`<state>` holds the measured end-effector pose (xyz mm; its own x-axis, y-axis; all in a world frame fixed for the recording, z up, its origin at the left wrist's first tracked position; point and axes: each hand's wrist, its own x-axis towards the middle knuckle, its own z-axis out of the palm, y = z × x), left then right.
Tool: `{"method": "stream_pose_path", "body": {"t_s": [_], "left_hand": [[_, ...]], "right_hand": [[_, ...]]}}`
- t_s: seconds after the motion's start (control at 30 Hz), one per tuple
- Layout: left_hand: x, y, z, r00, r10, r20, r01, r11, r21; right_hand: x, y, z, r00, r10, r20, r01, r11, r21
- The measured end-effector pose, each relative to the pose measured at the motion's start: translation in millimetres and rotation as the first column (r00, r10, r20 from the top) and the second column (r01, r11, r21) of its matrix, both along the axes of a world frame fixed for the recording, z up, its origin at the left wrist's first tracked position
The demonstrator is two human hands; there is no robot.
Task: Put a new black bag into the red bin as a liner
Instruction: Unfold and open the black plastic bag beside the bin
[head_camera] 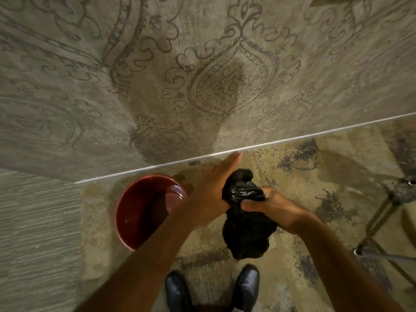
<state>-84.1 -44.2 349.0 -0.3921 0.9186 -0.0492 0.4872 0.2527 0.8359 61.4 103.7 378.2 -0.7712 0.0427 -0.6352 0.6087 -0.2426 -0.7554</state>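
Note:
A round red bin (135,212) stands on the carpet at the foot of the wall, its inside bare. To its right I hold a crumpled black bag (245,230) above the floor. My right hand (270,204) is clenched around the bag's upper part, so a bunch sticks out above the fist and the rest hangs below. My left hand (213,188) lies flat against the bag's left side with the fingers stretched toward the wall. It reaches across the bin's right rim.
A wall with grey ornamental wallpaper (202,75) meets the mottled beige carpet (292,158) along a pale skirting line. My black shoes (213,289) stand below the bag. Metal furniture legs (378,221) stand at the right.

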Motion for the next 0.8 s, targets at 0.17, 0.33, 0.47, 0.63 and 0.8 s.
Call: {"method": "stream_pose_path", "body": {"t_s": [0.17, 0.33, 0.47, 0.63, 0.8], "left_hand": [[-17.0, -17.6, 10.3, 0.946, -0.276, 0.168, 0.313, 0.913, -0.262], [-15.3, -57.7, 9.9, 0.891, -0.012, 0.453, 0.232, 0.871, -0.433], [-1.6, -56.9, 3.2, 0.911, 0.139, 0.388, 0.086, 0.858, -0.507], [10.5, -38.7, 4.7, 0.662, 0.603, 0.445, -0.325, 0.766, -0.555], [0.2, -23.7, 14.8, 0.332, 0.684, 0.650, -0.358, 0.729, -0.584]], "right_hand": [[-0.3, 14.7, 1.4, 0.980, 0.201, -0.009, -0.198, 0.972, 0.127], [39.6, 37.4, -24.5, 0.993, 0.105, 0.045, -0.114, 0.952, 0.285], [43.6, 20.5, -40.0, 0.972, -0.233, -0.028, 0.215, 0.839, 0.500], [30.5, -48.2, -33.6, 0.917, -0.319, -0.239, 0.366, 0.436, 0.822], [8.0, -89.7, -37.4, 0.995, -0.094, -0.046, 0.103, 0.808, 0.580]]}}
